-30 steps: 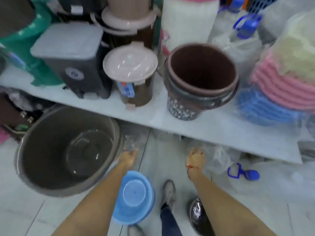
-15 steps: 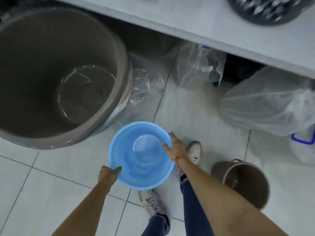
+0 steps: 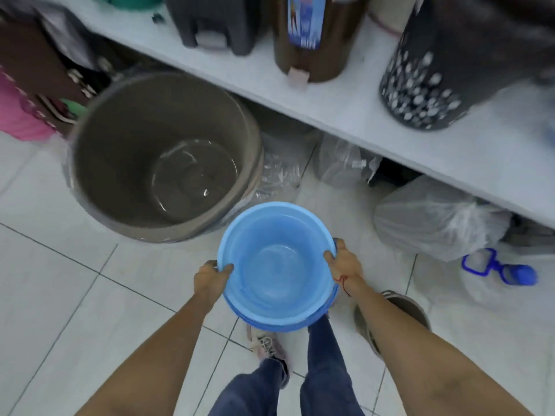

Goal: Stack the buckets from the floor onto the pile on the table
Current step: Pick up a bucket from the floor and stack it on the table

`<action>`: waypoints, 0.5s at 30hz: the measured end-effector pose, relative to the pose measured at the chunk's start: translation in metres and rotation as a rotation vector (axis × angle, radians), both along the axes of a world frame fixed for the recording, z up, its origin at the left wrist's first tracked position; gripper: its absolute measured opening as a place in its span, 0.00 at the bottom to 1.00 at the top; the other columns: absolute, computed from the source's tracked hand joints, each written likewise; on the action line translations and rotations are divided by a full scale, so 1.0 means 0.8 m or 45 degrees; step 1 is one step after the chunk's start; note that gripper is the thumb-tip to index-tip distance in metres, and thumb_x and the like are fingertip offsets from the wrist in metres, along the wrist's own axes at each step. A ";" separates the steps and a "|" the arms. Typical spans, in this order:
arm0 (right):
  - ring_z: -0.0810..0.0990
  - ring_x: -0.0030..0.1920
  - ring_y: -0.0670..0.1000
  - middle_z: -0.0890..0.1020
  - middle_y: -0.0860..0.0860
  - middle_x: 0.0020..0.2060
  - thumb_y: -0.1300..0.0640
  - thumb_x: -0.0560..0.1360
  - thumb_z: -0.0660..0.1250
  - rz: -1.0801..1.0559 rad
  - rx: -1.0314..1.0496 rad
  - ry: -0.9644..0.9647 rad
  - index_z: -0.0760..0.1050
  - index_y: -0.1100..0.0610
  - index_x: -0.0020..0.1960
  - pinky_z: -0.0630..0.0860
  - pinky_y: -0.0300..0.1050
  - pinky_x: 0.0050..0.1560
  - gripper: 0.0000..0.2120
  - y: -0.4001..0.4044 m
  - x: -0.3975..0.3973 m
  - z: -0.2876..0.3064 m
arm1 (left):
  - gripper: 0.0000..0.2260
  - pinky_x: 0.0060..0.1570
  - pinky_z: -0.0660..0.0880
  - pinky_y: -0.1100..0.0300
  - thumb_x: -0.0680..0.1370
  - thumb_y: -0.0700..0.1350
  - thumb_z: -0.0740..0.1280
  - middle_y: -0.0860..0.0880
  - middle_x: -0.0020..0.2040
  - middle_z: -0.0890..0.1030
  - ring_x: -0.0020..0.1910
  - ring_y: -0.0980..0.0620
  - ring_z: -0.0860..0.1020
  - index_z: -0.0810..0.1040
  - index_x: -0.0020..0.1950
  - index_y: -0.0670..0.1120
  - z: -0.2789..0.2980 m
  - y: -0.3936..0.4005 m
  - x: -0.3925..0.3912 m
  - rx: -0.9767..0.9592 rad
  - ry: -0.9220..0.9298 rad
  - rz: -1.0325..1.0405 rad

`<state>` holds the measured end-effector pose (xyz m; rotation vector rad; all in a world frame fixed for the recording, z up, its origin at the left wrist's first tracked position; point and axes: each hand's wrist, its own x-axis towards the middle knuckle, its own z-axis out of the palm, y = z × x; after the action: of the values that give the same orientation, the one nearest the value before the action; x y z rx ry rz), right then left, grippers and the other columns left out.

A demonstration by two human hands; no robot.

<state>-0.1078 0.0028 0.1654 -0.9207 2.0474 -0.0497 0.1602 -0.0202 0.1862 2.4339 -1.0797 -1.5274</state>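
Both hands are gripping the blue bucket (image 3: 276, 265) by its rim, and the bucket is sitting between them, mouth up, held above the tiled floor (image 3: 75, 289) in front of the person's legs. The left hand (image 3: 210, 279) is clamping the rim on the bucket's left side, thumb hooked over the inner edge and the other fingers hidden under the lip. The right hand (image 3: 344, 262) is doing the same on the opposite side, thumb inside, fingers wrapped round the outside. A second blue edge is showing beneath the bucket's near rim, so it looks like more than one bucket nested together, though the blur makes that hard to tell. Beyond the bucket and to its left, a large grey tub (image 3: 162, 151) is standing on the floor. Beyond the bucket and higher up, the white table (image 3: 360, 115) is running across the view, carrying a dark perforated basket (image 3: 426, 82) to the bucket's far right and a brown bin (image 3: 315, 40) straight beyond it.
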 end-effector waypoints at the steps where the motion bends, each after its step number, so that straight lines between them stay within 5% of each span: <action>1: 0.79 0.54 0.63 0.81 0.63 0.55 0.51 0.78 0.58 0.009 -0.032 0.022 0.64 0.55 0.69 0.74 0.51 0.55 0.21 0.005 -0.005 0.037 | 0.11 0.47 0.75 0.53 0.75 0.46 0.67 0.40 0.49 0.82 0.45 0.43 0.78 0.79 0.52 0.39 0.036 0.003 0.001 -0.009 0.071 0.035; 5: 0.79 0.53 0.62 0.81 0.62 0.54 0.51 0.78 0.58 -0.035 -0.120 0.082 0.67 0.57 0.67 0.74 0.50 0.53 0.19 0.025 -0.017 0.165 | 0.12 0.55 0.79 0.45 0.75 0.45 0.68 0.40 0.52 0.83 0.51 0.40 0.82 0.80 0.55 0.40 0.151 0.010 0.006 -0.052 0.369 0.103; 10: 0.79 0.44 0.58 0.83 0.61 0.50 0.51 0.76 0.61 -0.187 -0.260 0.082 0.75 0.61 0.58 0.74 0.46 0.41 0.16 0.046 -0.035 0.289 | 0.15 0.45 0.80 0.49 0.77 0.47 0.67 0.45 0.57 0.81 0.56 0.42 0.79 0.74 0.63 0.54 0.258 -0.003 -0.005 -0.035 0.693 -0.055; 13: 0.80 0.38 0.56 0.85 0.61 0.48 0.50 0.73 0.66 -0.227 -0.376 0.081 0.78 0.62 0.55 0.74 0.40 0.32 0.17 0.040 -0.052 0.365 | 0.15 0.38 0.81 0.53 0.75 0.45 0.68 0.42 0.56 0.83 0.46 0.44 0.81 0.76 0.62 0.49 0.315 -0.032 -0.017 -0.093 0.787 -0.154; 15: 0.82 0.48 0.59 0.84 0.61 0.52 0.46 0.67 0.67 -0.246 -0.468 0.131 0.78 0.60 0.58 0.77 0.44 0.44 0.25 0.027 -0.070 0.418 | 0.14 0.32 0.80 0.58 0.74 0.44 0.70 0.42 0.48 0.84 0.38 0.47 0.81 0.79 0.59 0.46 0.361 -0.061 -0.032 -0.184 0.810 -0.254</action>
<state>-0.1642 0.0247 0.4996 -0.9566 2.2609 -0.5070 0.1349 -0.0691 0.4754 1.5926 -1.2426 -1.9942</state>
